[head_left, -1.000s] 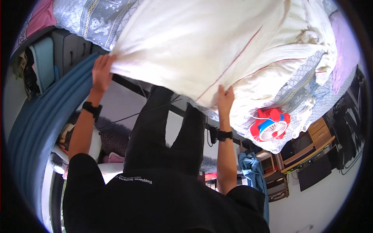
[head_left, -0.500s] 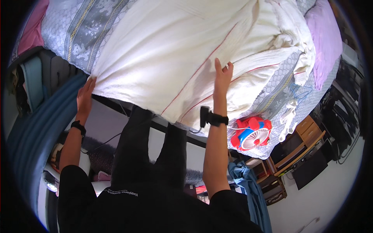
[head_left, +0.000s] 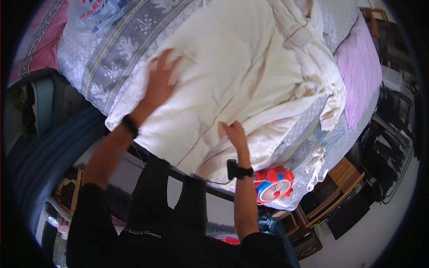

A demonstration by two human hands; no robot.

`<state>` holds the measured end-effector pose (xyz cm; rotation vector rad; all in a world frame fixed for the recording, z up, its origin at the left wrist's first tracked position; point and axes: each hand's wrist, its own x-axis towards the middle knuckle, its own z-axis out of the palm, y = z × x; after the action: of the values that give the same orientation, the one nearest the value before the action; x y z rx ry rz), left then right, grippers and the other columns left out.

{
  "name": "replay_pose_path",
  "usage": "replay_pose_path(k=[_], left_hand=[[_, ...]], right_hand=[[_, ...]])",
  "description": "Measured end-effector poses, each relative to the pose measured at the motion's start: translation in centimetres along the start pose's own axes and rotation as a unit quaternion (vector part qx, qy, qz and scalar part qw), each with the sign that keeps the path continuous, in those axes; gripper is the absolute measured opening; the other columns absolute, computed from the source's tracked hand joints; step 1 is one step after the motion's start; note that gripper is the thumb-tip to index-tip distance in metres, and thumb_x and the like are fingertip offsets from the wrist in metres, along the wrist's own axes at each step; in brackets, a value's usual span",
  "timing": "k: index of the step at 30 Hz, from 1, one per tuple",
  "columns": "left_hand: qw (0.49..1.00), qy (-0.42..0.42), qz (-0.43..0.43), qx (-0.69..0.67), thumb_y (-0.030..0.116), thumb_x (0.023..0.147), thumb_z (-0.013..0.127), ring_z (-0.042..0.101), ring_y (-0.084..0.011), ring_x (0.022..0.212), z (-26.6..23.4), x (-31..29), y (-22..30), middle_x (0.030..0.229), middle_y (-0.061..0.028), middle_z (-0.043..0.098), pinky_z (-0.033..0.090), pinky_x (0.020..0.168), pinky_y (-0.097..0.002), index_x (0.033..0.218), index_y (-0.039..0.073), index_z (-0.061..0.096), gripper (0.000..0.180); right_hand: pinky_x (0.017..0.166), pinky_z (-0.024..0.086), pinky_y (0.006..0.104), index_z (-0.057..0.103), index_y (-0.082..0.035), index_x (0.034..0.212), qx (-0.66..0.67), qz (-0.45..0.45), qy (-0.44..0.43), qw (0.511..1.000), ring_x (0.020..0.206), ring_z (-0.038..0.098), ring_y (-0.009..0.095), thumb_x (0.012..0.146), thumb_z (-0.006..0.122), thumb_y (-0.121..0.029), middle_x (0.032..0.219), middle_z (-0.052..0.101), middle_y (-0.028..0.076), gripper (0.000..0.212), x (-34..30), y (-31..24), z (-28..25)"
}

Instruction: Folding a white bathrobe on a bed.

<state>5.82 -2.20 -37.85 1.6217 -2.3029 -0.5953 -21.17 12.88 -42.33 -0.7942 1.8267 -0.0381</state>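
Lying across the bed (head_left: 89, 67), the cream quilt (head_left: 232, 80) covers most of the grey patterned sheet. The left hand (head_left: 161, 77) presses flat on its upper left part, fingers spread wide, blurred. The right hand (head_left: 233, 134) rests lower on the quilt near its front edge, fingers straight and together, gripping nothing. A red fan (head_left: 273, 184) sits by the right wrist; a purple pillow (head_left: 357, 76) lies at the right.

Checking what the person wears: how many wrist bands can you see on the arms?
2: a thin black band on the left wrist, and a black strap with a boxy device on the right wrist.
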Motion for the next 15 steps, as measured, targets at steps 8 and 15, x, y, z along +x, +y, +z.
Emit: replay_pose_path(k=[8, 15], left_hand=[[0.996, 0.06, -0.037, 0.052, 0.021, 0.078, 0.051, 0.024, -0.023, 0.134, 10.8, 6.6, 0.7, 0.145, -0.0057, 0.028, 0.016, 0.105, -0.0502, 0.133, 0.018, 0.042, 0.056], [0.998, 0.046, -0.029, 0.019, 0.017, 0.073, 0.05, 0.025, -0.0253, 0.134, 12.4, 7.3, 1.5, 0.144, -0.0085, 0.029, 0.014, 0.104, -0.0509, 0.131, 0.016, 0.044, 0.059]], right_hand=[[0.084, 0.042, 0.0343, 0.047, 0.0, 0.118, 0.018, -0.244, 0.328, 0.912, 0.098, 0.05, 0.025, 0.078, 0.072, -0.025, 0.108, 0.051, 0.015, 0.054, 7.2, -11.0, -16.5], [0.097, 0.033, 0.0488, 0.043, -0.003, 0.127, -0.3, -0.316, 0.465, 0.771, 0.114, 0.043, 0.039, 0.069, 0.073, -0.046, 0.122, 0.046, 0.024, 0.078, 20.7, -17.9, -26.2]])
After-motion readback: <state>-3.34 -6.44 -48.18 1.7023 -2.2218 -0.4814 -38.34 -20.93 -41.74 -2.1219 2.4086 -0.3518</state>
